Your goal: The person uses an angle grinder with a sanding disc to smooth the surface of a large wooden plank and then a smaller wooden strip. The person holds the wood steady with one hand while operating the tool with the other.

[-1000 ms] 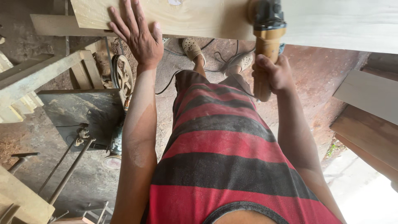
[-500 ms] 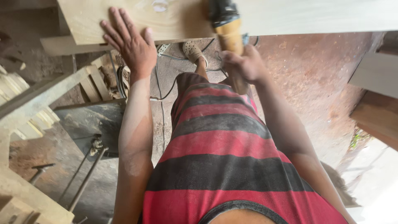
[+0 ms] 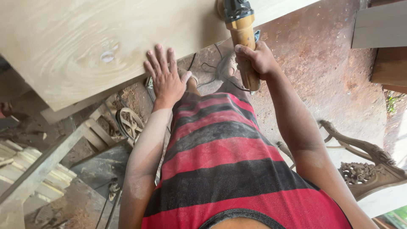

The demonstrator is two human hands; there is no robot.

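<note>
A large pale wooden panel (image 3: 85, 46) with swirling grain fills the upper left. My left hand (image 3: 166, 76) lies flat on its near edge, fingers spread. My right hand (image 3: 257, 57) is closed around the yellow-tan handle of a power sander (image 3: 242, 29), whose dark head rests on the panel's edge near the top. The tool's cord (image 3: 207, 68) loops down behind it toward the floor. My red and dark striped shirt fills the bottom centre.
A carved wooden chair frame (image 3: 364, 165) stands at the lower right. Wooden beams (image 3: 381, 29) lie at the upper right. Pale timber pieces (image 3: 25, 165) and a small carved wheel (image 3: 129, 123) sit at the left on the dusty reddish floor (image 3: 322, 80).
The view has tilted and moved in, so the panel now fills much more of the frame. My left hand has slid toward the panel's near edge; my right hand still grips the sander.
</note>
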